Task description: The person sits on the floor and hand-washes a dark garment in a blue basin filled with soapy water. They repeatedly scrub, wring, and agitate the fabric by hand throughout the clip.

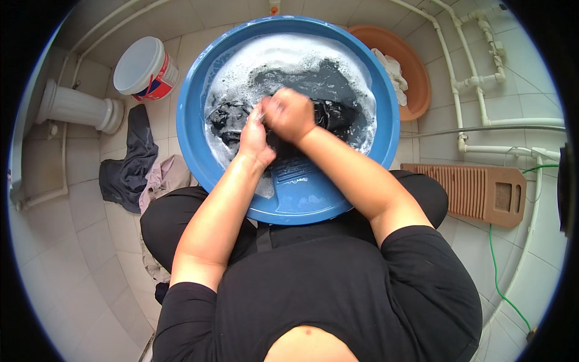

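A large blue basin [188, 130] stands between my knees, holding grey water with white suds. Dark clothing [341, 117] lies partly sunk in the water. Over the middle of the basin my two hands are close together, both closed on the black garment. My left hand [256, 142] has its thumb up and its fingers mostly hidden. My right hand [291, 114] is a fist, a little blurred, just right of the left one. Foam clings around the fingers. Below them, the basin's built-in ribbed washboard [292, 173] slopes toward me, partly under the cloth.
At the far left are a white bucket [137, 65] and a white pedestal [78, 107]. Dark grey clothing [129, 169] and pinkish clothing [166, 178] lie on the tiles. An orange-brown basin [418, 90] holds white cloth [392, 73]. A brown washboard [467, 190] lies right, near white pipes [476, 80] and a green hose [497, 271].
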Tool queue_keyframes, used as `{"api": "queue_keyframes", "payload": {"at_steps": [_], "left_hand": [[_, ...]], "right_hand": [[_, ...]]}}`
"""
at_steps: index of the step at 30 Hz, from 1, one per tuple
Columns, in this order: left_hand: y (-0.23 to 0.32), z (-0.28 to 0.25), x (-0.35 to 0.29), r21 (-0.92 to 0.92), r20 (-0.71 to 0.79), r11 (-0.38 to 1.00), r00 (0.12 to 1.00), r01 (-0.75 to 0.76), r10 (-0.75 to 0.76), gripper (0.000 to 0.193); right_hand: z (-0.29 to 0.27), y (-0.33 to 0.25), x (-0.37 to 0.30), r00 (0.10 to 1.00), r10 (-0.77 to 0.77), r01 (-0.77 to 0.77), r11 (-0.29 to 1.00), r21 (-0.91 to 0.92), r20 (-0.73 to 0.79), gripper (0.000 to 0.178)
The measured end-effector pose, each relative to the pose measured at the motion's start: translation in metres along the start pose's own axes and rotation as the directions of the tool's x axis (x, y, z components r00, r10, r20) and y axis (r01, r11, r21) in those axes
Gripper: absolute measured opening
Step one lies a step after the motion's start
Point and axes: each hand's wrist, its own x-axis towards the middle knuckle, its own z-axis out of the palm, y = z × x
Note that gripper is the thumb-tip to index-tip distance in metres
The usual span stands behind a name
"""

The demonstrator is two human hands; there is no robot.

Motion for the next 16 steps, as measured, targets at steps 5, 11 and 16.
{"api": "queue_keyframes", "payload": {"at_steps": [5, 11, 16], "left_hand": [[-0.009, -0.057, 0.020, -0.093, 0.508, 0.990, 0.860, 0.104, -0.043, 0.041], [-0.002, -0.001, -0.007, 0.076, -0.211, 0.997, 0.977, 0.006, 0.010, 0.037], [-0.002, 0.010, -0.017, 0.136, -0.164, 0.990, 0.986, 0.041, -0.018, 0.038]], "right_hand": [[-0.006, -0.040, -0.013, 0.999, -0.036, 0.030, 0.988, 0.152, 0.037, 0.025], [0.003, -0.028, -0.007, 1.000, 0.015, -0.016, 0.993, 0.113, 0.008, 0.027], [0.002, -0.028, -0.009, 0.996, 0.090, -0.091, 0.986, 0.136, 0.011, 0.030]]}}
